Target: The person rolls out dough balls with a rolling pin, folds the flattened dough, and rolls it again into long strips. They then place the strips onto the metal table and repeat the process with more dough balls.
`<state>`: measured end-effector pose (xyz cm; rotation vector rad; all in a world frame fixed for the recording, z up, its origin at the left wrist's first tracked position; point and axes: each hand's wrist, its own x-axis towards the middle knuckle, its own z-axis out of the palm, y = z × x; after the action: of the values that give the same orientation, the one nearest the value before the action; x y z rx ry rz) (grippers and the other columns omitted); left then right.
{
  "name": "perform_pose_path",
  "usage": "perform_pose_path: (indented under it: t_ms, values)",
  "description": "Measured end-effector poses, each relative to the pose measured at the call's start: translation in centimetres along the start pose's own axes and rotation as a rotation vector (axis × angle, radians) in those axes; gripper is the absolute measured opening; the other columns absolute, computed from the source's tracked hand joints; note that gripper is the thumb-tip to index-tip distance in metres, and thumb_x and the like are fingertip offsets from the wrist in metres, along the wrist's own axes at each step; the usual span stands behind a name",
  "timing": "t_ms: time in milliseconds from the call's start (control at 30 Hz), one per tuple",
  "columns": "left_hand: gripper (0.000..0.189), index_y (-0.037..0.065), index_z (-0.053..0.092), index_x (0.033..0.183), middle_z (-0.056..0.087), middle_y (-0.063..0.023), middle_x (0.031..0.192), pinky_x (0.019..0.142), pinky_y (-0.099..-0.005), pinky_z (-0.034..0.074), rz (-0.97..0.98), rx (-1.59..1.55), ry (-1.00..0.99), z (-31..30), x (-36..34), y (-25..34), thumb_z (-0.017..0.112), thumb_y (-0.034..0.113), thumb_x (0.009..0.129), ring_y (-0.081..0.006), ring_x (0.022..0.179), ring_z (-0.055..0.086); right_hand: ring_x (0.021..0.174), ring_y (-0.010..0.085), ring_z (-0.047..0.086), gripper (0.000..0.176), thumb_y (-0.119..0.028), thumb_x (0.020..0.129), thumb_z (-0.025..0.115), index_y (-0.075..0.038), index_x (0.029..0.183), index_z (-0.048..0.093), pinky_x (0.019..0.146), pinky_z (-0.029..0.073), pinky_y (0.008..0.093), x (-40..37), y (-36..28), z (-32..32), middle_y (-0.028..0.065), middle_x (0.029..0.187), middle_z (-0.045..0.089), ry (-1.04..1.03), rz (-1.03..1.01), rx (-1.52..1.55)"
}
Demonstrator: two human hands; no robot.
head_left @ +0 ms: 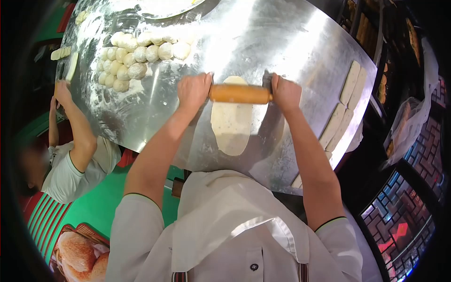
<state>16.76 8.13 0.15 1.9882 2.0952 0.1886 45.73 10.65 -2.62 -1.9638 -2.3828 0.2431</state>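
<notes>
A wooden rolling pin (240,93) lies across a long oval sheet of dough (231,124) on a floured steel table (282,42). My left hand (193,89) grips the pin's left end and my right hand (284,92) grips its right end. The pin sits over the far part of the dough, with a small rounded tip of dough showing beyond it. Both my arms stretch forward over the table in short white sleeves.
Several round dough balls (136,56) are heaped at the far left of the table. Flat rolled strips (347,94) line the right edge. Another person in a white shirt (75,169) reaches onto the table's left edge. Red-lit shelves stand at right.
</notes>
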Motion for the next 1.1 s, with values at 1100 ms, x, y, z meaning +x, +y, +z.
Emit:
perform_pose_path:
  t_ms: [1100]
  values:
    - [0.03,0.007,0.062,0.075,0.06,-0.0146,0.066,0.071,-0.0476,0.044,0.155,-0.138,-0.013,1.3,-20.1,-2.4,0.052,0.025,0.096,-0.0358,0.067,0.059,0.06,0.0318,0.064,0.042,-0.033,0.098,0.048,-0.011,0.067,0.065,0.058,0.052,0.043,-21.8,-4.2,0.5,0.0119,0.065,0.065,-0.126,0.002,0.156]
